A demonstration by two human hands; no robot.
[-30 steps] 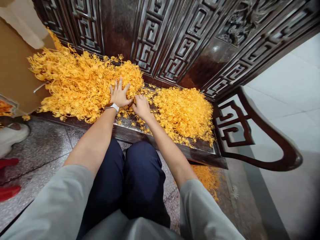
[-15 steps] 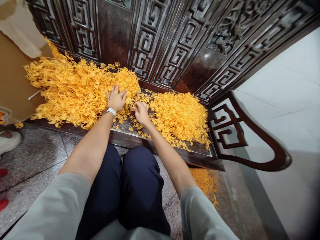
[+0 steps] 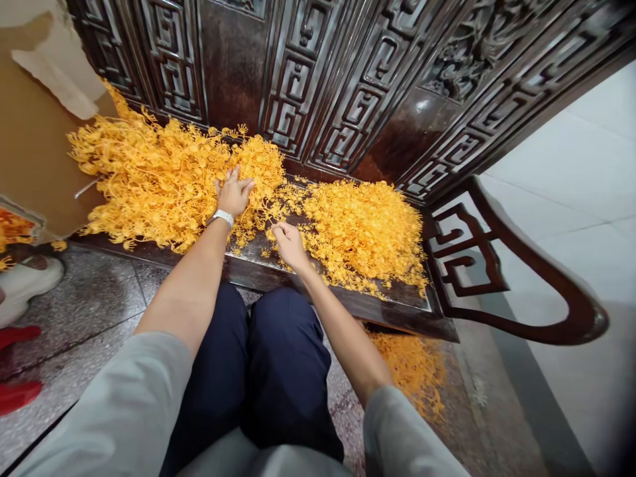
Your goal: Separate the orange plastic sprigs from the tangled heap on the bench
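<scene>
A large heap of orange-yellow plastic flower pieces on thin stems [image 3: 154,179] lies on the left of the dark wooden bench seat [image 3: 253,268]. My left hand [image 3: 235,195], with a white band at the wrist, rests on the right side of this heap, fingers spread. Just right of it and nearer to me, my right hand [image 3: 289,244] is closed in a pinch over the gap between the heaps. What its fingertips hold is too small to make out. A second heap of small loose flower pieces [image 3: 365,232] lies to its right, and several scattered pieces lie between.
Behind the seat rises the carved bench back [image 3: 298,79]; a curved armrest [image 3: 541,324] bounds the right end. A cardboard box [image 3: 44,139] stands at the left. More orange pieces [image 3: 412,371] lie beneath the bench. A white shoe [image 3: 42,285] and red footwear [image 3: 20,396] are on the floor.
My right hand has drawn slightly back toward me, its fingers closed tighter. My left hand stays on the heap. The whole view has shifted a little, showing more at the left.
</scene>
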